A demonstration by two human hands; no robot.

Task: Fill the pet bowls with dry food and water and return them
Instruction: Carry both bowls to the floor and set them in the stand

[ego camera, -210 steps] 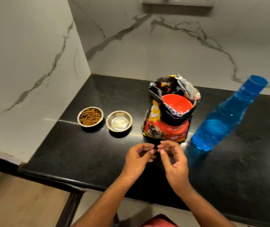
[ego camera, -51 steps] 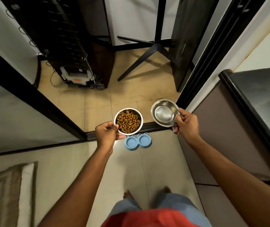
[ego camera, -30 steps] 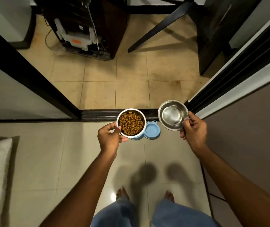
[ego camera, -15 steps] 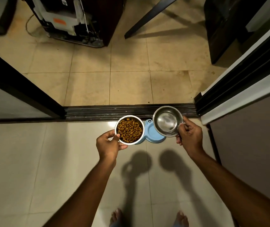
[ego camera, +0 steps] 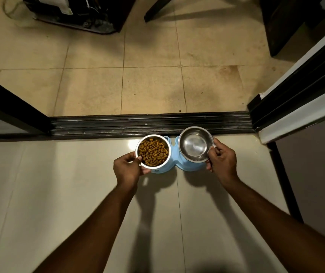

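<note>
Above the blue stand [ego camera: 174, 156] on the floor [ego camera: 78, 194], my left hand [ego camera: 127, 170] holds the kibble bowl [ego camera: 153, 153], my right hand [ego camera: 221, 164] the shiny bowl [ego camera: 195, 144], each grip pinched on a rim, level, presumably against spills.

The light is dim and warm. Beyond the door track [ego camera: 151, 123] the tiles [ego camera: 153, 89] look yellow and dull. On the near side of the track the floor [ego camera: 39, 194] is paler and glossy, with a white glare spot [ego camera: 133, 143] just beside the food bowl [ego camera: 153, 165]. The other bowl [ego camera: 195, 144] shows soft grey reflections. Shadows of both arms [ego camera: 106, 213] fall away from the track, toward the camera. The kibble [ego camera: 153, 151] is sharp. Far from the track, the door frames [ego camera: 13, 107] bend and the corners go dark.
</note>
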